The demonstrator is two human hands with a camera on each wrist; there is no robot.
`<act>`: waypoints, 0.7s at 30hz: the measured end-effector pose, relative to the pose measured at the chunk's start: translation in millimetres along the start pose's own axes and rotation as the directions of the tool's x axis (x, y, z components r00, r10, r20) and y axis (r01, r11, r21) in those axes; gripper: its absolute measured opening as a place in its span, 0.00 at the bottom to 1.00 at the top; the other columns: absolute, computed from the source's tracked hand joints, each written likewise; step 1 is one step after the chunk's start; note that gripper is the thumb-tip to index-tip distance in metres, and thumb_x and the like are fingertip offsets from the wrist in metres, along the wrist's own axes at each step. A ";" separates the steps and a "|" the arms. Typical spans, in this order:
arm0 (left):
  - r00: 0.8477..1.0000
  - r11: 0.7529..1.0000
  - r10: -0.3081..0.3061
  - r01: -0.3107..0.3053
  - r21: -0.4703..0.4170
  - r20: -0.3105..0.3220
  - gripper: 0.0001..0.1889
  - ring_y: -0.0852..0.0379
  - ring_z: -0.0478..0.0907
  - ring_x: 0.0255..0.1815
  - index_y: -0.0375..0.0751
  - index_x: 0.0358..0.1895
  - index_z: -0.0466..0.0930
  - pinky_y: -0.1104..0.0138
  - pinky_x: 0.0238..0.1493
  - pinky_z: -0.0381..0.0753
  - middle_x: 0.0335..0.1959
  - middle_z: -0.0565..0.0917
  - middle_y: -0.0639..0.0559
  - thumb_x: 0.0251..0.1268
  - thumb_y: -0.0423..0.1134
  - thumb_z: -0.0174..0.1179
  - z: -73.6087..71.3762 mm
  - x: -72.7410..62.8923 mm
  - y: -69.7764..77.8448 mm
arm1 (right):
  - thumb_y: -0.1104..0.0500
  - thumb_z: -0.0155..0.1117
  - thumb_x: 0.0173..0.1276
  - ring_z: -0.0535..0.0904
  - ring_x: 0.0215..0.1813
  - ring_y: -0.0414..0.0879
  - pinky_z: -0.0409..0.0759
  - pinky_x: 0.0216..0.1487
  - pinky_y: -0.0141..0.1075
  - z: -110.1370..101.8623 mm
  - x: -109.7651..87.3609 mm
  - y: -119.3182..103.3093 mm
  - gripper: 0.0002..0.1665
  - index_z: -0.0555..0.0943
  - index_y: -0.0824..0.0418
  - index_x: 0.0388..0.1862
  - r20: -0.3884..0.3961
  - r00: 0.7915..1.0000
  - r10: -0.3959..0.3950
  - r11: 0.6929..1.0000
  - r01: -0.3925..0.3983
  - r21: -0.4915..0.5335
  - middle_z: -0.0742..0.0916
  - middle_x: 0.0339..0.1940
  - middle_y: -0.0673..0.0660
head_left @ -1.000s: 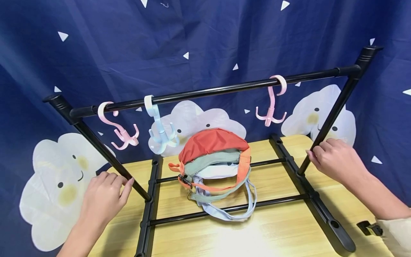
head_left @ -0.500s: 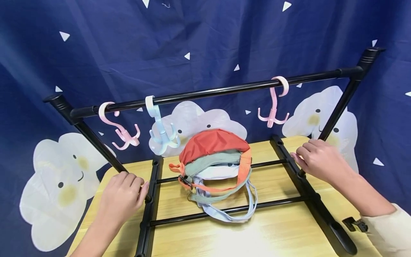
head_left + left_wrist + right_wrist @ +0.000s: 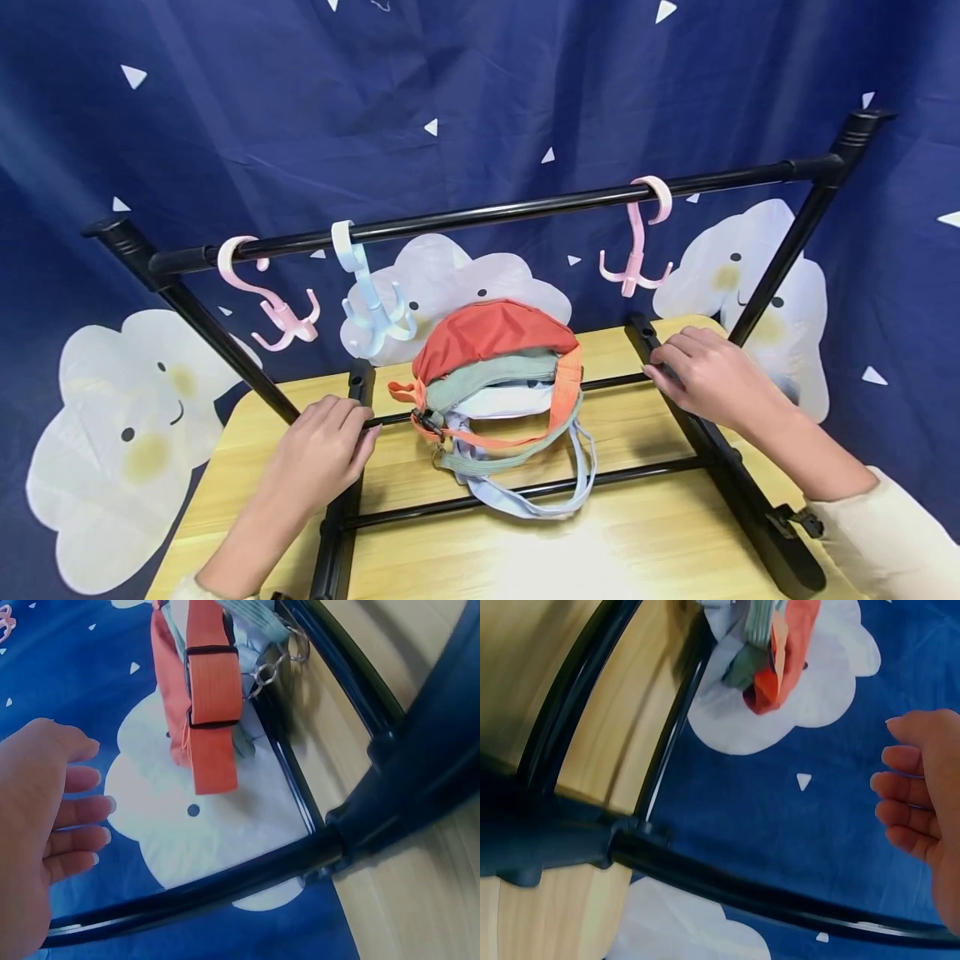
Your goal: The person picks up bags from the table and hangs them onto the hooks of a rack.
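Observation:
A bag with a red-orange top [image 3: 495, 333], grey-green fabric [image 3: 472, 383] and pale cloth [image 3: 506, 402] lies bunched on the rack's lower bars; whether it is one bag or several stacked, I cannot tell. Orange, green and pale lilac straps loop toward me. My left hand [image 3: 318, 450] hovers left of it, fingers loosely bent and holding nothing. On the other side, my right hand [image 3: 708, 375] is likewise relaxed, near the right upright. Both wrist views show the left hand [image 3: 37, 802] and right hand [image 3: 930, 787] with nothing in their fingers.
A black rack [image 3: 487, 217] stands on a wooden table [image 3: 622, 550]. From its top bar hang a pink hook [image 3: 288, 321] and a pale blue hook [image 3: 375, 308] at left, and another pink hook [image 3: 633, 262] at right. Behind is a blue curtain [image 3: 487, 75] with clouds.
Both hands have moved inward from beside the uprights, the left hand to the right and the right hand to the left. The bag and hooks stay in place on the rack.

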State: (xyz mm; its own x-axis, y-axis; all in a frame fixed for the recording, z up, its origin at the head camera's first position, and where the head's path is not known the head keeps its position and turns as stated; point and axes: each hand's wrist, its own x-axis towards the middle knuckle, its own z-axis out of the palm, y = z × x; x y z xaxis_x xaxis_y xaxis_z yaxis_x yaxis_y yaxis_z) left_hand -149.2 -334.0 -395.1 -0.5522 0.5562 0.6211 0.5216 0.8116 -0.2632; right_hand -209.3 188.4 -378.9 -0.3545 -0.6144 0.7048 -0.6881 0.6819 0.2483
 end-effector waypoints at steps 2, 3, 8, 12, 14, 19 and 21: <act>1.000 1.000 0.002 -0.001 -0.023 0.024 0.21 0.46 0.83 0.39 0.35 0.40 0.84 0.52 0.43 0.86 0.38 0.87 0.44 0.78 0.49 0.49 2.8 2.7 1.6 | 0.43 0.43 0.85 0.82 0.31 0.53 0.83 0.36 0.49 3.4 2.6 -3.3 0.34 0.85 0.63 0.30 0.001 1.000 0.001 1.000 -0.001 0.020 0.87 0.26 0.56; 0.999 0.999 0.004 -0.003 -0.034 0.034 0.19 0.46 0.83 0.41 0.35 0.41 0.84 0.53 0.44 0.86 0.39 0.87 0.44 0.76 0.48 0.52 4.3 4.2 2.5 | 0.42 0.43 0.85 0.82 0.31 0.53 0.83 0.37 0.50 5.0 3.5 -4.9 0.34 0.85 0.63 0.31 0.004 1.000 0.001 1.000 -0.001 0.031 0.87 0.27 0.56; 0.996 0.997 0.056 -0.052 -0.062 0.062 0.17 0.46 0.83 0.47 0.35 0.46 0.85 0.54 0.47 0.86 0.44 0.87 0.44 0.66 0.46 0.64 14.5 11.3 7.5 | 0.40 0.46 0.84 0.83 0.33 0.52 0.84 0.38 0.49 13.7 8.3 -12.5 0.34 0.86 0.63 0.34 0.018 1.000 -0.005 0.997 0.004 0.079 0.88 0.29 0.56; 0.993 0.993 0.104 -0.100 -0.070 0.053 0.18 0.46 0.84 0.48 0.36 0.48 0.86 0.55 0.50 0.86 0.45 0.88 0.44 0.62 0.46 0.67 24.9 15.1 9.6 | 0.37 0.44 0.83 0.84 0.34 0.49 0.85 0.37 0.46 21.4 13.3 -18.9 0.36 0.86 0.63 0.34 0.035 0.999 -0.025 0.992 0.020 0.123 0.88 0.30 0.54; 0.991 0.990 0.126 -0.122 -0.075 0.047 0.19 0.46 0.84 0.49 0.37 0.49 0.86 0.55 0.52 0.86 0.45 0.88 0.44 0.61 0.46 0.68 30.0 16.6 10.5 | 0.36 0.44 0.83 0.84 0.34 0.48 0.85 0.36 0.44 25.6 16.0 -22.6 0.36 0.86 0.62 0.35 0.055 0.998 -0.042 0.989 0.033 0.147 0.88 0.31 0.54; 0.982 0.982 0.171 -0.163 -0.099 0.075 0.19 0.48 0.84 0.50 0.39 0.50 0.86 0.58 0.55 0.85 0.46 0.88 0.47 0.60 0.47 0.71 40.5 20.6 15.3 | 0.35 0.45 0.82 0.85 0.37 0.46 0.86 0.38 0.42 36.4 20.3 -31.7 0.36 0.87 0.61 0.36 0.111 0.991 -0.074 0.983 0.053 0.177 0.88 0.33 0.53; 0.979 0.981 0.182 -0.174 -0.090 0.092 0.20 0.49 0.83 0.50 0.39 0.50 0.86 0.58 0.56 0.85 0.47 0.87 0.47 0.60 0.49 0.72 43.2 21.7 18.0 | 0.35 0.44 0.82 0.85 0.37 0.46 0.86 0.39 0.41 40.8 21.3 -35.4 0.36 0.87 0.60 0.36 0.127 0.989 -0.078 0.982 0.055 0.178 0.89 0.33 0.52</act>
State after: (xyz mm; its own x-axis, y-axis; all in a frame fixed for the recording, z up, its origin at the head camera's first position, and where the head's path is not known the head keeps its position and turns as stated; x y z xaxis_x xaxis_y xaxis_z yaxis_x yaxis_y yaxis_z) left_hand -179.9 -299.6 -418.2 -0.5056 0.7089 0.4917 0.6662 0.6829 -0.2997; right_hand -218.4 135.0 -399.8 -0.3772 -0.7113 0.5931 -0.8082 0.5656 0.1643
